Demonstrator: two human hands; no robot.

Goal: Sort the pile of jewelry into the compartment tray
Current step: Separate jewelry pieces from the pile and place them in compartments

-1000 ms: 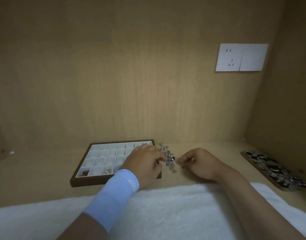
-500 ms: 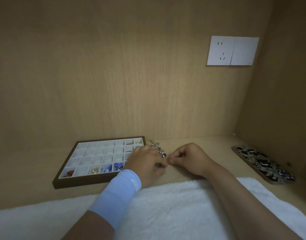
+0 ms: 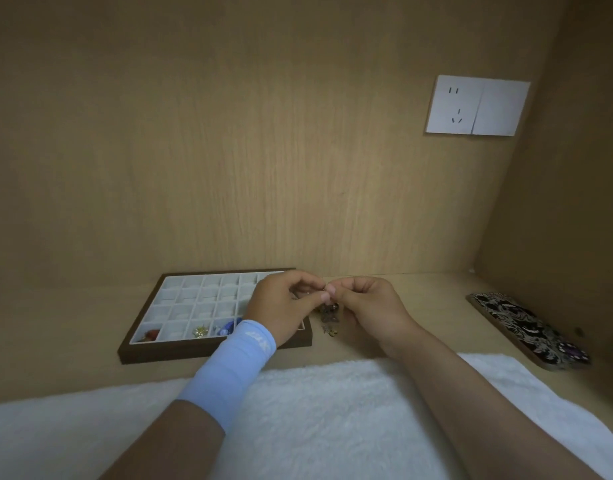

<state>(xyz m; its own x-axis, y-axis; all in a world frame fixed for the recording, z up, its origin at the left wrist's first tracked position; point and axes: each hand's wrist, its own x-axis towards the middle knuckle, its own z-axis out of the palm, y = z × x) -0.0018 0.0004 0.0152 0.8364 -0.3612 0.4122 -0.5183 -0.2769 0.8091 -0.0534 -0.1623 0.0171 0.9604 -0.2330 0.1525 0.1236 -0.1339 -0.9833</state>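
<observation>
The compartment tray (image 3: 142,348), brown-framed with white cells, lies on the wooden shelf at left. Its front row holds a red piece (image 3: 152,335), a gold piece (image 3: 201,330) and blue pieces (image 3: 227,327). My left hand (image 3: 282,311), with a light blue wristband, is raised over the tray's right part. My right hand (image 3: 371,306) meets it fingertip to fingertip, and both pinch a small jewelry piece (image 3: 325,289) between them. Just below the fingers lies the jewelry pile (image 3: 329,315), partly hidden by my hands.
A white fluffy towel (image 3: 333,410) covers the near edge under my forearms. A patterned flat case (image 3: 527,329) lies at the right beside the side wall. The wooden back wall carries a white socket (image 3: 476,105).
Both hands have lifted off the shelf and come together, pinching a small piece above the pile. More of the tray's front row shows than a second ago.
</observation>
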